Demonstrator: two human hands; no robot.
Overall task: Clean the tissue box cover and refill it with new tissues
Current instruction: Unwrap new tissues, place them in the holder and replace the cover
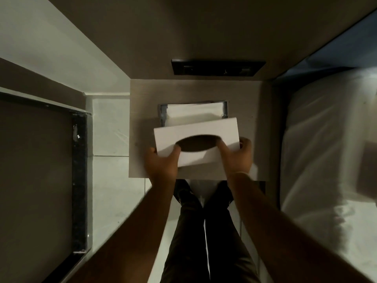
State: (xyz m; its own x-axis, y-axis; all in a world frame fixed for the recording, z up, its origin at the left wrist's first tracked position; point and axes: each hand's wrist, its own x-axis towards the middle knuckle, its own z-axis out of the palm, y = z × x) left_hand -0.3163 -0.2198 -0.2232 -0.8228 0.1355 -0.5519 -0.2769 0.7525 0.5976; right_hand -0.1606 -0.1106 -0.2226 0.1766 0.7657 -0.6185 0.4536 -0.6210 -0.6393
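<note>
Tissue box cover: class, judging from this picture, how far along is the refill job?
Done: fresh tissues sit in the holder on the bedside table. In hand: left hand and right hand hold the white cover tilted above them. Left: lowering it on. Cleaning cannot be judged.

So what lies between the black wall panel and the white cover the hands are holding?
In the head view, bare tabletop, then the open recess with the white tissue stack, lie between the wall panel and the tissue box cover.
</note>
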